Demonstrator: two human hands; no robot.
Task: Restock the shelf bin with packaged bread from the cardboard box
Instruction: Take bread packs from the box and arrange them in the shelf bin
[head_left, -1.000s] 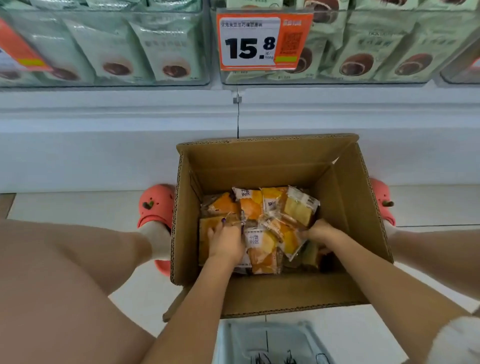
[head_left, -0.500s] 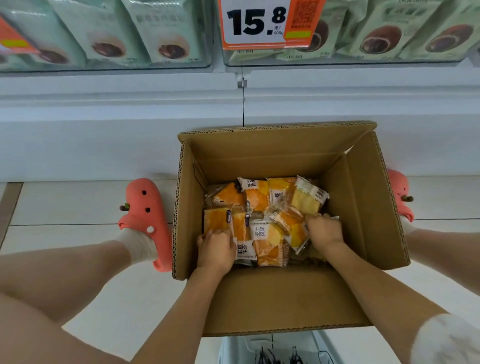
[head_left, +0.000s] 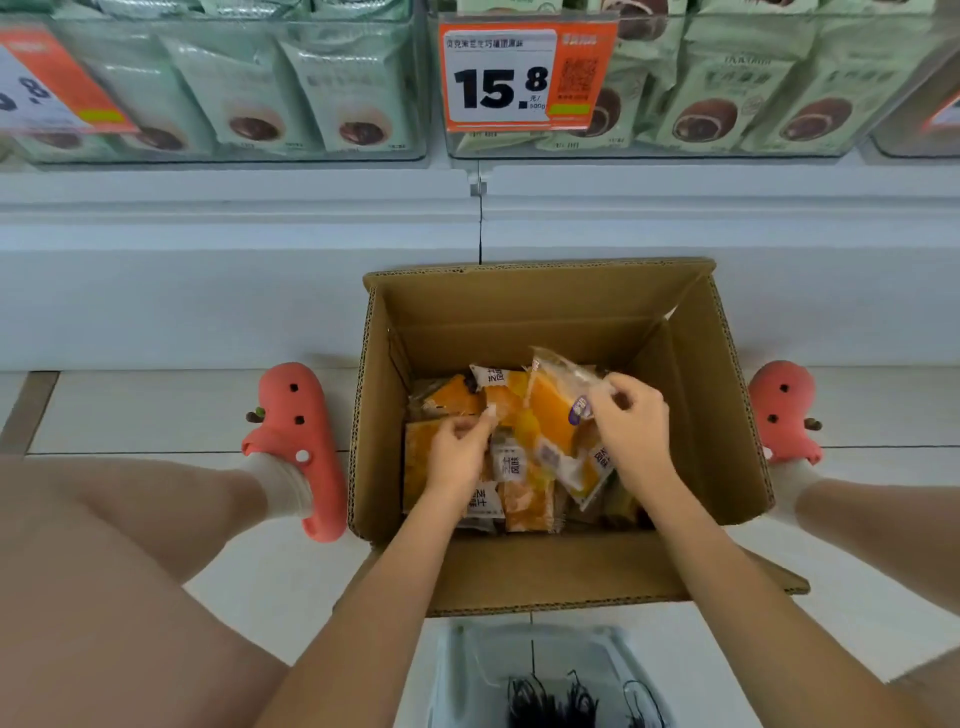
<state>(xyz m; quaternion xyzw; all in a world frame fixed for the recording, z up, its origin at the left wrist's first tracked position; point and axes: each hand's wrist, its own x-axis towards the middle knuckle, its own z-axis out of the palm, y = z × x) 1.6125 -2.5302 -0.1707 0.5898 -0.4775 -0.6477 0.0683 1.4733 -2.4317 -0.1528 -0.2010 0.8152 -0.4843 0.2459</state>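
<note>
Half a second ago both our hands were lying low on the pile; now we are lifting them higher inside the cardboard box (head_left: 540, 306), and the view has tipped up so the whole price tag (head_left: 524, 78) is showing again. Our left hand (head_left: 460, 454) is pinching the clear edge of a packaged bread (head_left: 506, 402) between thumb and fingers (head_left: 480, 421). Our right hand (head_left: 631, 428) is curling its fingers (head_left: 610, 397) around the top of another bread pack (head_left: 558, 410), which is now tilting up off the heap. The remaining packs (head_left: 519, 499) are lying in the bottom of the box, on the floor between our two pink clogs (head_left: 293, 426).

Our forearms are covering the near side of the pile. The clear container (head_left: 530, 670) at the bottom edge is being cut off, and the dark strands inside it are too blurred to name. The shelf bins (head_left: 675, 88) above are cropped at the top.
</note>
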